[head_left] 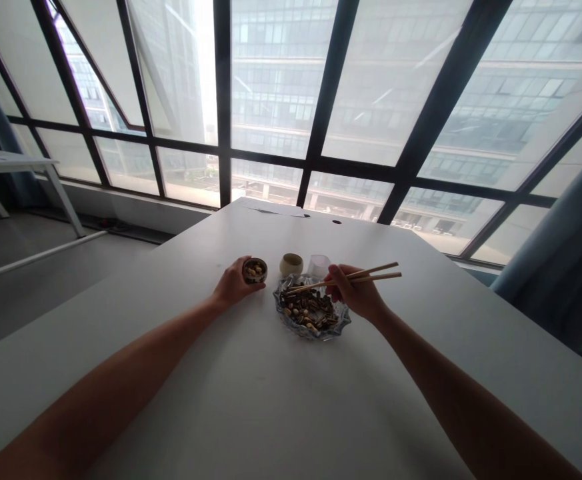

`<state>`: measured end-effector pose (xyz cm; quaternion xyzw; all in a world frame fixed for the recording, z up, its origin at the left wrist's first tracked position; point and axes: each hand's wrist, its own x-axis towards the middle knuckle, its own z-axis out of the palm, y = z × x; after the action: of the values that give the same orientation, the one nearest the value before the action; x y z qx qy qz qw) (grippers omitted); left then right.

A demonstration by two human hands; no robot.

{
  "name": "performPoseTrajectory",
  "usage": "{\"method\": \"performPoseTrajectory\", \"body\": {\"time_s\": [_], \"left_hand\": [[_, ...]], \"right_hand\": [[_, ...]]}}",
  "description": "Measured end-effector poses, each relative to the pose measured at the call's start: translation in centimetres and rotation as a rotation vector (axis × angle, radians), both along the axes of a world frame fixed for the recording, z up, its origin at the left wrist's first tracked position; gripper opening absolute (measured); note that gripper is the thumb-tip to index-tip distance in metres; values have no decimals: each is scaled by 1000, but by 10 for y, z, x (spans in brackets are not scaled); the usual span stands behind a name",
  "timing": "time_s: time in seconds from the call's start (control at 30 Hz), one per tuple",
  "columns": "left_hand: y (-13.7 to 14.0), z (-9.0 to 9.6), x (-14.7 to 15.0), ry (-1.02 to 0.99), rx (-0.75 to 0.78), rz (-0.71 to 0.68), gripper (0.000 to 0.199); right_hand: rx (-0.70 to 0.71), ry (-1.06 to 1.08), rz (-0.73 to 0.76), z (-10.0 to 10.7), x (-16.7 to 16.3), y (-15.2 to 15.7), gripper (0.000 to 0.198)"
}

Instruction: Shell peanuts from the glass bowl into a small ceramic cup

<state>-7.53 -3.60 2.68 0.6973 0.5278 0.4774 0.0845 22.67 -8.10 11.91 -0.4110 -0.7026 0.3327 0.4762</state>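
Note:
My left hand (233,283) is wrapped round a small dark patterned cup (255,280), tilted toward me, with several pale yellow-brown nuts (255,268) inside. In my right hand (353,290) is a pair of wooden chopsticks (378,273). Their tips reach over the left part of a scalloped clear glass bowl (341,327). Dark striped seeds (323,312) fill the bowl, with several pale nuts (295,313) among them at its left and front. Whether the tips pinch anything is too small to tell.
Behind the bowl stand a yellow-green cup (291,265) and a clear plastic cup (319,265). The white table (251,400) runs to the windows, with a paper sheet (275,209) at its far edge. Another white table (11,160) stands left; a blue curtain (561,247) hangs right.

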Motion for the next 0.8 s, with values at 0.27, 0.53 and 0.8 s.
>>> {"method": "performPoseTrajectory", "body": {"time_s": [0.27, 0.53, 0.8], "left_hand": [[1, 0, -2, -7, -45, 24, 82], [7, -5, -4, -30, -78, 34, 80], [16, 18, 5, 65, -41, 66, 77]], "right_hand": [[25, -42, 80, -5, -7, -2, 58], [-252, 376, -242, -18, 23, 25, 52], [-71, 350, -284, -15, 47, 22, 54]]}}
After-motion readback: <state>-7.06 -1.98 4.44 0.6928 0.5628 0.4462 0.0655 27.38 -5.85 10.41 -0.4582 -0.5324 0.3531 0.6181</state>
